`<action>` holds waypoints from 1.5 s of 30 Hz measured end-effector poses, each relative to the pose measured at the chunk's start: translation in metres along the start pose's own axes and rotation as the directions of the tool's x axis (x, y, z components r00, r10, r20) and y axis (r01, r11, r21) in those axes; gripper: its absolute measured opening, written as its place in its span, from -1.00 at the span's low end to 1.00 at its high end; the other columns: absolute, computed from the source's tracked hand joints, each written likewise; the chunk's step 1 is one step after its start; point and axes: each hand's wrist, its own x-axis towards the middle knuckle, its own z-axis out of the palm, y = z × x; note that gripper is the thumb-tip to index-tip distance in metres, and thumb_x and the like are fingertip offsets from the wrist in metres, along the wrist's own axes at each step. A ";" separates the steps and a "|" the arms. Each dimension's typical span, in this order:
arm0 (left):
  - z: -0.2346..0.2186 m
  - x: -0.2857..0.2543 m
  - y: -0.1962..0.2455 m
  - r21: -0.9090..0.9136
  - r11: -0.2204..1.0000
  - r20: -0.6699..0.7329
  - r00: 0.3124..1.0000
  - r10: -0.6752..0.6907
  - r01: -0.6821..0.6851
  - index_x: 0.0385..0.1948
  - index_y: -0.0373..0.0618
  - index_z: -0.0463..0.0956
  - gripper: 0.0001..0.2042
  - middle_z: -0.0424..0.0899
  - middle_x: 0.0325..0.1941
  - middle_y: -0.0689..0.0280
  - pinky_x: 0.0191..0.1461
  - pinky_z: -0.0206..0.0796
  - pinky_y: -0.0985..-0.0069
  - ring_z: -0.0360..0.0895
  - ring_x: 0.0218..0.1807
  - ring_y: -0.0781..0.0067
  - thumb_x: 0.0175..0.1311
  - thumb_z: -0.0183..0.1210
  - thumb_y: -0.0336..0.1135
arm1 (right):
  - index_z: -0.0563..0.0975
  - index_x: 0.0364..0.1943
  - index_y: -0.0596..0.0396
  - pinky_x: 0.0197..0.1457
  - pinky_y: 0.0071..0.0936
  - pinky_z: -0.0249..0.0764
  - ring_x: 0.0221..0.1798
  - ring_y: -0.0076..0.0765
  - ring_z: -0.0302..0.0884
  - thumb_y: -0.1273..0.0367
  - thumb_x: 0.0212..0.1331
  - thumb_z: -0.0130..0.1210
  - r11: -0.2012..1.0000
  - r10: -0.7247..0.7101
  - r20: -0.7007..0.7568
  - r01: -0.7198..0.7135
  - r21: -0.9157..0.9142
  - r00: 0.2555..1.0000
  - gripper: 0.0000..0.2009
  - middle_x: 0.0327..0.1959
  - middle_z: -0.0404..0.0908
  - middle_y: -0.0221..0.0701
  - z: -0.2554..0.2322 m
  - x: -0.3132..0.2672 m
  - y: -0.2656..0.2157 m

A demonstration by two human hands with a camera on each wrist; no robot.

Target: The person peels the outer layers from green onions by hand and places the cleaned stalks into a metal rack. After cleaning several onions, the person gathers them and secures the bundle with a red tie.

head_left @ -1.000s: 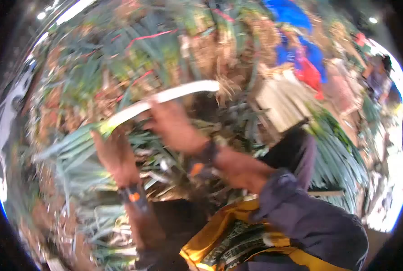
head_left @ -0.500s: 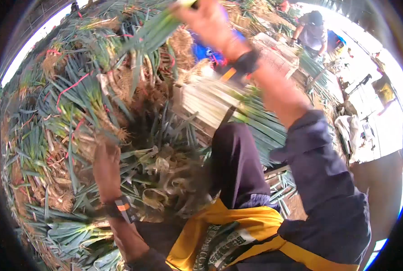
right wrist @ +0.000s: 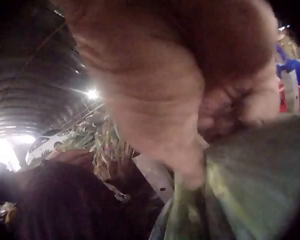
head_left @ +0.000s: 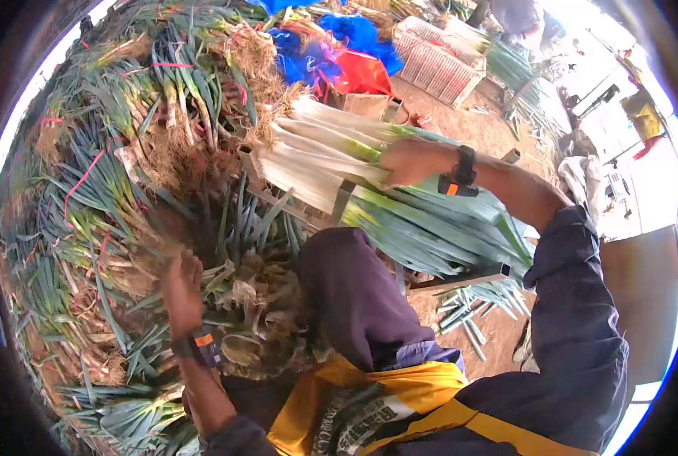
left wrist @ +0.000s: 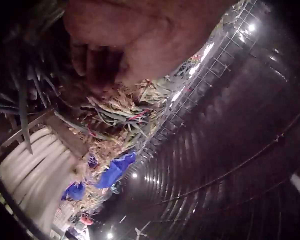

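My right hand [head_left: 419, 162] grips a leek [head_left: 358, 149] where its white stalk turns green, on top of a pile of trimmed leeks [head_left: 422, 228] lying in a metal frame [head_left: 468, 277]. In the right wrist view the thumb and curled fingers of the right hand [right wrist: 155, 90] close round green leaves [right wrist: 255, 175]. The left hand [head_left: 181, 292] hovers beside a heap of untrimmed leeks [head_left: 88, 258], its fingers loosely bent. Nothing shows in the left hand [left wrist: 135, 45] in the left wrist view, where white stalks [left wrist: 35, 170] lie below it.
Peeled leaf scraps [head_left: 255, 311] lie between the left hand and the person's knee [head_left: 354, 281]. Beyond the frame are blue bags [head_left: 362, 38], a red bag [head_left: 362, 74] and a crate [head_left: 438, 61]. Another person [head_left: 517, 15] is at the back right. Cut leaves [head_left: 476, 308] lie right of the knee.
The right hand has carried a leek from the heap side over and down onto the framed pile. The left hand, earlier at a leek, has let go and stays near the heap.
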 end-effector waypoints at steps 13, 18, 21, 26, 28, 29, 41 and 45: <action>0.176 0.043 -0.033 0.453 0.791 0.351 0.898 0.266 -0.411 0.14 -0.32 0.52 -0.66 0.66 0.07 0.18 0.23 0.42 0.45 0.60 0.10 0.42 0.51 0.12 -0.25 | 0.61 -0.29 0.25 0.02 0.02 0.49 -0.07 0.17 0.65 0.13 0.21 0.17 0.983 0.030 -0.183 0.004 0.181 0.983 -0.63 -0.23 0.67 -0.01 0.035 0.068 -0.008; 0.283 0.097 -0.087 0.451 0.164 0.787 0.477 0.390 -0.877 0.09 -0.18 0.57 -0.67 0.64 -0.05 0.03 0.12 0.45 0.26 0.59 -0.03 -0.02 0.39 0.23 -0.22 | 0.51 -0.13 0.21 -0.18 0.01 0.49 -0.20 0.14 0.63 0.28 0.32 0.10 0.982 -0.134 -0.342 0.170 0.078 0.930 -0.76 -0.26 0.61 -0.12 0.019 0.039 0.007; 0.298 0.115 -0.119 0.555 0.044 0.798 0.547 0.254 -0.831 -0.04 -0.19 0.59 -0.74 0.57 -0.10 0.07 0.09 0.46 0.18 0.59 -0.02 -0.01 0.41 0.19 -0.22 | 0.46 -0.11 0.13 -0.33 -0.06 0.49 -0.29 0.04 0.61 0.34 0.31 0.10 0.973 -0.226 -0.335 0.231 -0.027 0.914 -0.81 -0.27 0.54 -0.19 0.032 0.017 0.020; 0.293 0.117 -0.130 0.552 0.039 0.805 0.545 0.234 -0.833 -0.18 -0.14 0.57 -0.83 0.51 -0.14 0.11 0.03 0.48 0.17 0.59 -0.06 0.00 0.41 0.17 -0.24 | 0.42 -0.15 0.10 -0.39 -0.15 0.53 -0.30 -0.09 0.59 0.44 0.15 0.13 0.958 -0.253 -0.423 0.287 0.017 0.870 -0.79 -0.33 0.40 -0.27 0.063 0.010 0.020; 0.291 0.116 -0.130 0.568 0.030 0.797 0.558 0.232 -0.823 -0.21 -0.13 0.56 -0.84 0.51 -0.16 0.13 0.01 0.48 0.17 0.59 -0.07 0.00 0.41 0.17 -0.25 | 0.42 -0.17 0.11 -0.39 -0.17 0.54 -0.30 -0.12 0.59 0.44 0.11 0.13 0.952 -0.268 -0.445 0.304 0.010 0.855 -0.78 -0.34 0.39 -0.28 0.071 0.013 0.019; 0.292 0.115 -0.131 0.575 0.026 0.793 0.565 0.228 -0.818 -0.21 -0.13 0.56 -0.85 0.50 -0.17 0.13 0.00 0.48 0.17 0.59 -0.08 0.01 0.41 0.17 -0.25 | 0.41 -0.17 0.11 -0.39 -0.18 0.54 -0.30 -0.13 0.59 0.45 0.09 0.13 0.952 -0.268 -0.456 0.305 0.007 0.849 -0.78 -0.34 0.39 -0.29 0.074 0.013 0.021; 0.300 0.112 -0.129 0.581 -0.084 0.811 0.569 0.136 -0.809 0.24 0.07 0.46 -0.62 0.58 0.01 0.06 0.06 0.51 0.09 0.60 0.03 -0.08 0.40 0.16 -0.30 | 0.46 -0.06 0.11 -0.25 -0.16 0.60 -0.24 -0.04 0.62 0.38 0.18 0.12 0.980 -0.171 -0.406 0.197 0.023 0.898 -0.74 -0.17 0.50 -0.22 0.084 0.017 0.021; 0.305 0.120 -0.138 0.502 -0.130 0.863 0.483 0.150 -0.855 0.26 0.21 0.52 -0.55 0.55 -0.23 0.13 -0.15 0.50 0.10 0.61 -0.21 0.00 0.33 0.11 -0.41 | 0.44 -0.03 0.11 -0.11 -0.03 0.58 -0.15 0.19 0.60 0.24 0.32 0.13 0.911 0.106 -0.406 0.076 0.406 0.908 -0.71 -0.12 0.55 -0.18 0.052 -0.007 0.007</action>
